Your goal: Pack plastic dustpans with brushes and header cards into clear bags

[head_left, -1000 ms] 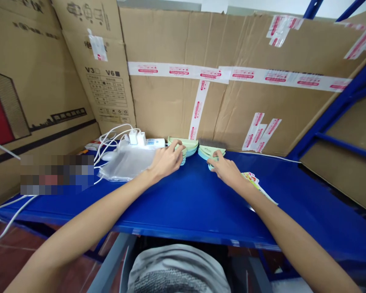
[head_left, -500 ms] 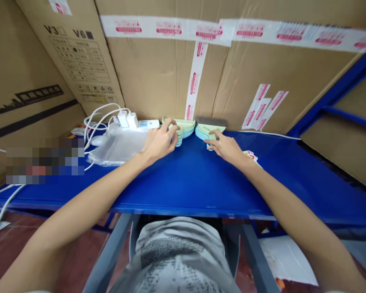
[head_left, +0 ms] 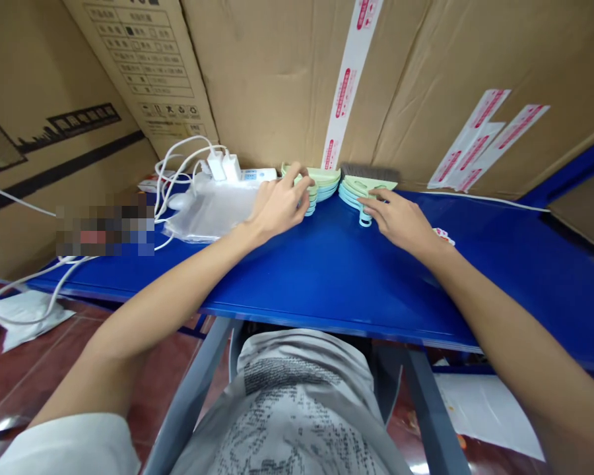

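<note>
My left hand [head_left: 277, 206] has its fingers curled round a stack of small pale-green dustpans [head_left: 321, 182] at the back of the blue table [head_left: 327, 284], against the cardboard. My right hand [head_left: 400, 218] lies with fingers spread flat on the neighbouring stack of brush pans [head_left: 361, 191]. I judge them to be light, stiff, slick plastic; the looped handles offer the best grip.

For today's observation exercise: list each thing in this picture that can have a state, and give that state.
left hand: resting on the left stack, fingers curled
left stack of green dustpans: nested, lying flat
right hand: fingertips on the right stack
right stack of brushes and dustpans: nested, bristles toward the cardboard
chargers: plugged in
plastic bags: lying flat
</note>
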`<state>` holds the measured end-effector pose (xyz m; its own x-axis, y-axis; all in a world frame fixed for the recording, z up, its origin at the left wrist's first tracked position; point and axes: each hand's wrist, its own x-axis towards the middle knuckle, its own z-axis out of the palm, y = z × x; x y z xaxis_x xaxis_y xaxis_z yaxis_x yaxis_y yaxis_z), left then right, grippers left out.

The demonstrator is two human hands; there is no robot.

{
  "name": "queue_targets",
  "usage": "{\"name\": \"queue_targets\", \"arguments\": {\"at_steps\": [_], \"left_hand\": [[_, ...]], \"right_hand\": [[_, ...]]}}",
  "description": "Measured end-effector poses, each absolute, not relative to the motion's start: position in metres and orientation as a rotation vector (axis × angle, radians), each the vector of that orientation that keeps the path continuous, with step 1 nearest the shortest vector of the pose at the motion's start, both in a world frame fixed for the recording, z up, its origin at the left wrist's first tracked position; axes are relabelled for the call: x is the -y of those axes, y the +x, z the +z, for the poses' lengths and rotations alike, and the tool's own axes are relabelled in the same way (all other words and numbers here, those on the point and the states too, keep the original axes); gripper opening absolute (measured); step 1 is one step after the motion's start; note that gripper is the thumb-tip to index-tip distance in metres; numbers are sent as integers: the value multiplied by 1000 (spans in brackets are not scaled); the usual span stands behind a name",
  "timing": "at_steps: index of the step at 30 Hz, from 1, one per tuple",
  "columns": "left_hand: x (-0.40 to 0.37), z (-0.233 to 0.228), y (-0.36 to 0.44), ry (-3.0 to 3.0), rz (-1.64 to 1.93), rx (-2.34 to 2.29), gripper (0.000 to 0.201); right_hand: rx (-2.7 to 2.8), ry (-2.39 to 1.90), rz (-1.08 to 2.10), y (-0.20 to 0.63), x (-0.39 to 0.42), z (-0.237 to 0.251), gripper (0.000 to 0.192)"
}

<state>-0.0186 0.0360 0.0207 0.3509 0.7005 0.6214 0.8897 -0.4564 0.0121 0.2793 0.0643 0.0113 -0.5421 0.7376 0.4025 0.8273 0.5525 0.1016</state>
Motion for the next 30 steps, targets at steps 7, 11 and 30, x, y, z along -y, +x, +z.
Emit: {"name": "queue_targets", "arguments": {"at_steps": [7,11,30], "left_hand": [[-37,21,-19,-2286,-820,1420,29],[-39,20,-19,-2291,-815,1419,29],[-43,15,-19,-2425,-637,1478,45]], "right_hand": [[2382,-1184,-298,281,-74,13,51],[2399,-1184,-324,281,-74,14,51],[2538,-1224,-592,285,-61,17,60]]}}
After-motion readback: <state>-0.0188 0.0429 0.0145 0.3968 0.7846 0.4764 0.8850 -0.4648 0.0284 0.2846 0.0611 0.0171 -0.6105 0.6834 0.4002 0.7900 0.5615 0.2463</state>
